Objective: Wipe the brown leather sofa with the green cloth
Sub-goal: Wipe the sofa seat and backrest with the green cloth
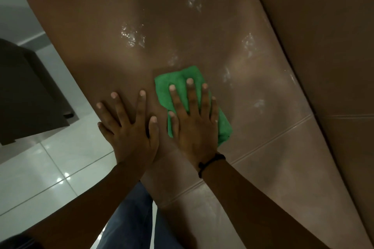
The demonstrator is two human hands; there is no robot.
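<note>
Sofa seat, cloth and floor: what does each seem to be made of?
Sofa seat: smooth brown leather or a leather-like material, glossy, with wet-looking streaks and stitched seams. Green cloth: soft, fuzzy, probably microfibre. Floor: glossy white tiles, likely ceramic, with grout lines and light reflections.

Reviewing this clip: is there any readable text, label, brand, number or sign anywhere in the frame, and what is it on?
None: no text shows on the brown leather sofa, the green cloth under the right hand, the left hand, the black wristband, the dark cabinet or the tiled floor.

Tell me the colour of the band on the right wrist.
Black wristband, seen in the head view.
</note>
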